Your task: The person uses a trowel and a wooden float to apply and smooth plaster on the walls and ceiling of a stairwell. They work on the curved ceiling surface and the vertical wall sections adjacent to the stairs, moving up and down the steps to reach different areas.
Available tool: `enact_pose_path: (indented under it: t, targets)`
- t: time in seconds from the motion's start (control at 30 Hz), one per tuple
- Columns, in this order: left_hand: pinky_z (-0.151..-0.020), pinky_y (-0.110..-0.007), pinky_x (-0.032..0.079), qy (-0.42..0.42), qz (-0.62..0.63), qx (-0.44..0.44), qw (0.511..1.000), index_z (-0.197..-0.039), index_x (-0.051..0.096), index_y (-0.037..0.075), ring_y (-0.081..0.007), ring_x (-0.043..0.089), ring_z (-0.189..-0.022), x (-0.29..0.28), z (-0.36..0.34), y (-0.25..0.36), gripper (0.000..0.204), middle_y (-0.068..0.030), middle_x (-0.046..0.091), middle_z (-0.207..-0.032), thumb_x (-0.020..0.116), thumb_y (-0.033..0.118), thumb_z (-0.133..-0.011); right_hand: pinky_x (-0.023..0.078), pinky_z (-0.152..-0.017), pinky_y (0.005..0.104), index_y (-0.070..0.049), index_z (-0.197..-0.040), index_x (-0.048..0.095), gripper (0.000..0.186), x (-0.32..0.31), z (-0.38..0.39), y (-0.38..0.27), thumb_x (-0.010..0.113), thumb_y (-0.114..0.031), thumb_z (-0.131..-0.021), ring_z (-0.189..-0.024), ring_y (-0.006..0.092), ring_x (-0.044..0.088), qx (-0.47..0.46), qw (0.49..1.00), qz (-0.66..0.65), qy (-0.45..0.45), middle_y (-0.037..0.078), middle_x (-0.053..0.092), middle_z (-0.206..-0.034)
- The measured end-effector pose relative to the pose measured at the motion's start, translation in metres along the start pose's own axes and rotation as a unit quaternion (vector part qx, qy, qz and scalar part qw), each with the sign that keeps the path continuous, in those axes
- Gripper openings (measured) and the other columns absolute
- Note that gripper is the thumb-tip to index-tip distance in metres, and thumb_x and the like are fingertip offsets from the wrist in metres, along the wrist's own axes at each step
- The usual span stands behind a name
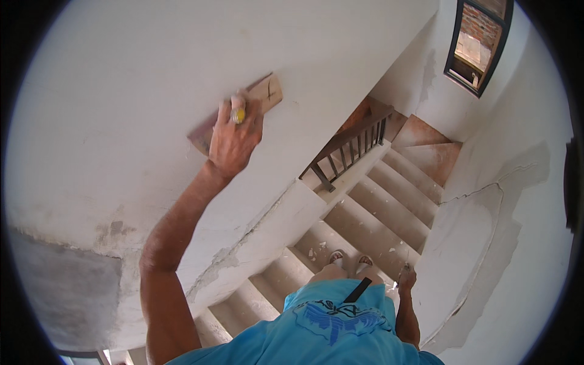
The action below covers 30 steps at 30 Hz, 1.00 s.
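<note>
The left hand [236, 137] has its grip wrapped around a flat block [267, 91] against the white wall [121, 79], left of the wall's sloping edge beside the railing [348, 141]. The right hand [406, 278] is near the right edge of the stairs [377, 228]; its grip cannot be determined.

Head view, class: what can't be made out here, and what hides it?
Head view, flat board: far face turned away.
Head view, right hand: too small to tell its grip.
Head view, dark object: cut off by the right rim.
Head view, stairs: partly covered by the blue shirt.
</note>
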<state>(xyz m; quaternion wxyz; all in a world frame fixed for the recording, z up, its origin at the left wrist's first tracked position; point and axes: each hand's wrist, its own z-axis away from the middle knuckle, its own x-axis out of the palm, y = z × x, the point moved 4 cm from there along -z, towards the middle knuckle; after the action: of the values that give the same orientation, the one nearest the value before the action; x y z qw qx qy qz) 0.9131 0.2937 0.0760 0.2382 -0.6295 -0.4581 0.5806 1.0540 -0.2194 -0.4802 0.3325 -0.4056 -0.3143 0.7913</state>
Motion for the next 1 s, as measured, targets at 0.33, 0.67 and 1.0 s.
enact_pose_path:
  t: [0.33, 0.67, 1.0]
  targets:
    - [-0.092, -0.039, 0.043, 0.013, 0.015, 0.100, 0.995, -0.103, 0.070, -0.001, -0.0307, 0.047, -0.119, 0.038, -0.062, 0.045, 0.029, -0.0142, 0.056, -0.120, 0.068, 0.006, -0.075, 0.038, -0.033, 0.0307, -0.007, -0.134, 0.057, 0.051, 0.000, 0.019, -0.013, 0.052, -0.006, -0.083, -0.041, 0.0130, 0.048, 0.096, 0.995, -0.005, -0.020, 0.006, 0.053, -0.064]
    - [-0.095, -0.043, 0.041, -0.056, 0.002, 0.137, 0.989, -0.112, 0.068, -0.001, -0.0332, 0.046, -0.123, 0.063, -0.021, 0.094, 0.036, -0.0153, 0.055, -0.122, 0.068, 0.008, -0.077, 0.040, -0.036, 0.0286, -0.009, -0.138, 0.057, 0.054, -0.024, 0.038, 0.001, 0.051, -0.005, -0.084, -0.045, 0.0108, 0.049, 0.123, 0.990, -0.065, 0.017, 0.006, 0.056, -0.066]
    - [-0.095, -0.043, 0.040, -0.004, 0.025, 0.046, 0.999, -0.111, 0.070, -0.001, -0.0328, 0.047, -0.120, 0.037, -0.093, 0.046, 0.035, -0.0152, 0.054, -0.124, 0.067, 0.007, -0.077, 0.041, -0.036, 0.0298, -0.008, -0.132, 0.061, 0.046, -0.016, 0.043, 0.039, 0.051, -0.005, -0.087, -0.043, 0.0109, 0.049, 0.168, 0.983, -0.067, 0.016, 0.003, 0.054, -0.061]
